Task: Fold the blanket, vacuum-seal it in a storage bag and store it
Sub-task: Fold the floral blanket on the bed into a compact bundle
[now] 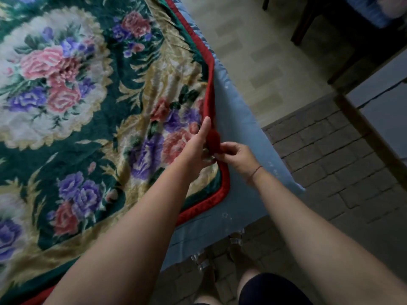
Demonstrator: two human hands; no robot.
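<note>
A thick floral blanket [92, 111], green with pink and purple roses and a red trim, lies spread over a bed. Near its right corner the red edge is lifted into a small bunch. My left hand [201, 146] holds this bunch from the blanket side, thumb stretched upward along the trim. My right hand [234, 156] pinches the same red edge from the outer side, fingers curled on it. Both forearms reach in from the bottom of the view.
A light blue sheet [237, 128] covers the bed [220, 225] under the blanket and hangs over its corner. Tiled floor [330, 155] lies to the right. Dark wooden furniture legs [308, 20] stand at the top right. My legs and feet are at the bottom.
</note>
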